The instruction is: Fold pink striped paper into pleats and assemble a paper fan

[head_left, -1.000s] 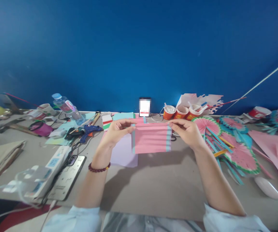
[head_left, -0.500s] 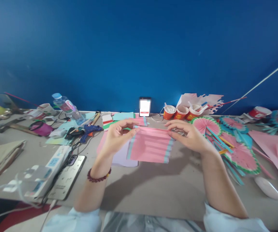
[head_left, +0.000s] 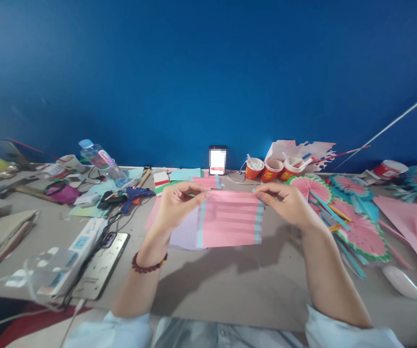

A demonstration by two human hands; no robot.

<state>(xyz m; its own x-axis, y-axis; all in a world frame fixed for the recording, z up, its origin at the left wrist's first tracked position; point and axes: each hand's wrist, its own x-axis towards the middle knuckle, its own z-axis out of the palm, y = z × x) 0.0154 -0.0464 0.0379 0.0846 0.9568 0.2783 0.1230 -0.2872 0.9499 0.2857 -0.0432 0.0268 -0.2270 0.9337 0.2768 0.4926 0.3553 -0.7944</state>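
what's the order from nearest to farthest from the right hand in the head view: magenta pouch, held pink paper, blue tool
1. held pink paper, touching the right hand
2. blue tool, to the left
3. magenta pouch, farther left

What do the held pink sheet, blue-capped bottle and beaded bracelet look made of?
Pink sheet: probably paper, matte; thin, with crease-like bands and no glare.
Bottle: likely clear plastic, glossy; see-through walls with bright highlights.
Bracelet: dark red round beads, perhaps slightly polished; wood, stone or plastic, can't tell.
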